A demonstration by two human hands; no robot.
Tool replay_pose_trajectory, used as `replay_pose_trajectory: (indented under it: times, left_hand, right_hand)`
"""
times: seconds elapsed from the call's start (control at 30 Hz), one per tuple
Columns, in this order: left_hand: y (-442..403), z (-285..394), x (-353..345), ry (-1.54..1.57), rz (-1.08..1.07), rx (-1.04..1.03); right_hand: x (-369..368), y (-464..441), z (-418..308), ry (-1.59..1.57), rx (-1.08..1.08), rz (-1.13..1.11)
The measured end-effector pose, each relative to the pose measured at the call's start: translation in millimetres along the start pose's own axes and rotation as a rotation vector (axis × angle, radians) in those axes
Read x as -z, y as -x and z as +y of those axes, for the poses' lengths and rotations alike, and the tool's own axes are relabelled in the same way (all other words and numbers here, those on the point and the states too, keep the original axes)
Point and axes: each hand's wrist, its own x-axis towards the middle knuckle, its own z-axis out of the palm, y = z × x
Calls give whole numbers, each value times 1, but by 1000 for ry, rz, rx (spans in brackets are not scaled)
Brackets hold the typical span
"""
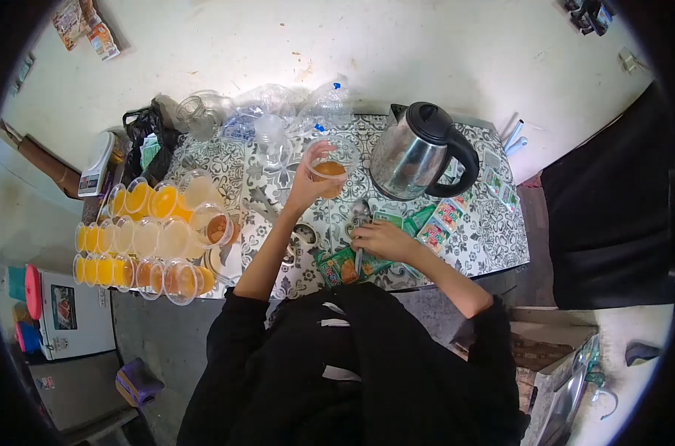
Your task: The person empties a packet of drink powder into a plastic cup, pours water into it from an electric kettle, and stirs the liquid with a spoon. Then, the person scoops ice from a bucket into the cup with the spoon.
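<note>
My left hand is wrapped round a clear plastic cup with orange-brown content, held over the patterned table. The fingers of my right hand are closed on a metal spoon, near the table's front edge. Green and red sachets lie to the right of that hand, and a green packet lies just below it. A steel kettle with a black lid and handle stands behind, to the right of the cup. Scissors lie left of the spoon, partly hidden by my left forearm.
Rows of clear cups with yellow, pale and orange contents fill the table's left side. Clear plastic bags, a stack of empty cups, a glass jar, a black bag and a white scale stand along the back.
</note>
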Motion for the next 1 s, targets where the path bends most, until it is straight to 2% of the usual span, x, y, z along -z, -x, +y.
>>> replay_pose_trajectory:
  times: [0.03, 0.17, 0.23, 0.27, 0.3, 0.37, 0.4, 0.47, 0.5, 0.57, 0.6, 0.63, 0.7, 0.73, 0.77, 0.83, 0.93, 1.0]
  left_hand:
    - [2, 3, -2, -5, 5, 1]
    - [9, 6, -3, 78, 30, 36]
    - [13, 2, 0, 45, -4, 66]
    - [14, -5, 0, 11, -12, 18]
    - [17, -10, 0, -24, -22, -27]
    - [18, -11, -3, -27, -20, -13]
    - [18, -17, -4, -7, -52, -74]
    - [20, -26, -7, 15, -85, -129]
    - [23, -30, -9, 28, -101, -119]
    - [26, -32, -11, 39, -116, -105]
    - [26, -29, -14, 50, -119, -67]
    - [26, -27, -16, 61, -122, -31]
    - [28, -23, -17, 72, -121, -24]
    - [29, -23, -18, 133, -120, 32]
    - [28, -23, -18, 194, -118, 89]
    - [26, -28, -19, 177, -106, 66]
    - [26, -32, -19, 150, -110, 27]
    - [25, -32, -18, 54, -86, 5]
  right_hand:
    - [-2, -3, 3, 46, 30, -108]
    - [10, -7, 7, -30, -38, -40]
    - [43, -9, -4, -249, -175, 341]
    - [53, -7, -10, -419, -261, 495]
    - [69, -6, -14, -420, -260, 487]
    - [106, -6, -21, -220, -218, 767]
    - [117, -10, -22, -224, -221, 762]
    - [131, -18, -21, -237, -356, 889]
    - [128, -25, -18, -241, -361, 886]
    - [117, -44, -14, -613, -355, 794]
    - [113, -48, -11, -542, -355, 650]
    - [108, -50, -5, -544, -355, 650]
    - [97, -55, 8, -229, -159, 330]
    - [92, -60, 15, -240, -65, 312]
    - [88, -62, 20, -243, -66, 313]
    - [87, -67, 23, -162, -15, 186]
    - [83, -69, 33, -22, -1, 147]
    - [88, -69, 31, -71, -56, 118]
